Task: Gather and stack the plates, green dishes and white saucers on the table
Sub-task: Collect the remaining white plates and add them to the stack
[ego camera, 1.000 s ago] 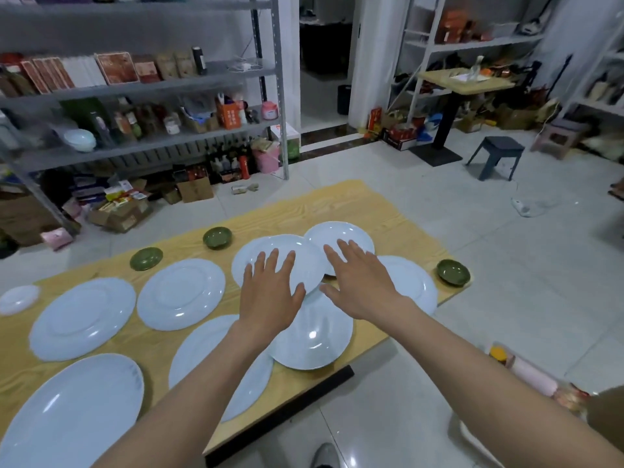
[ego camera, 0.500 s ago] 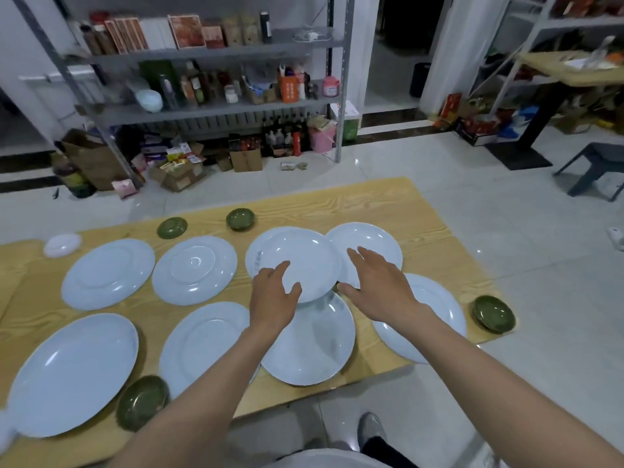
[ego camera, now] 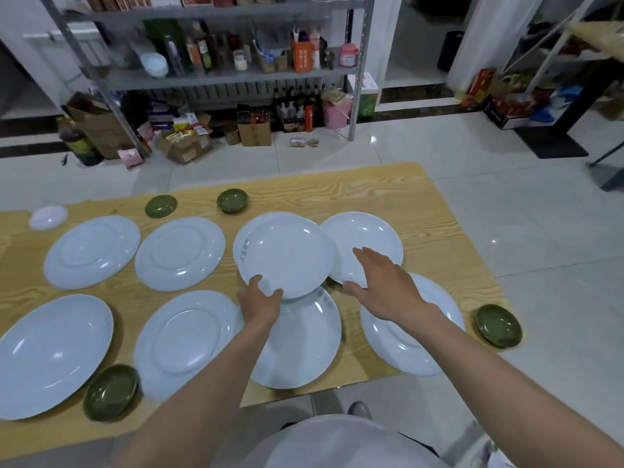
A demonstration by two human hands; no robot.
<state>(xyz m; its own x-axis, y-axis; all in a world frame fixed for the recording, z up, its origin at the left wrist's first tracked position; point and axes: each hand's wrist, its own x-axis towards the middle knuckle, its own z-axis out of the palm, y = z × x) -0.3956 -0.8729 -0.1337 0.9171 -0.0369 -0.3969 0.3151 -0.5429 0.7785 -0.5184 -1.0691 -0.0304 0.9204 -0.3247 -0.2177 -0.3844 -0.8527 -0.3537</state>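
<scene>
Left hand (ego camera: 261, 304) pinches the near rim of the middle plate (ego camera: 285, 253), thumb on top; that plate lies straight ahead of it, overlapping a nearer plate (ego camera: 304, 346) on the bench (ego camera: 388, 190). Right hand (ego camera: 381, 285), fingers straight, lies over the neighbouring plate (ego camera: 368, 238), just right.

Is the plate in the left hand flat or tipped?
Tipped: left hand holds the plate by its near rim, raised over the lower plate.
</scene>
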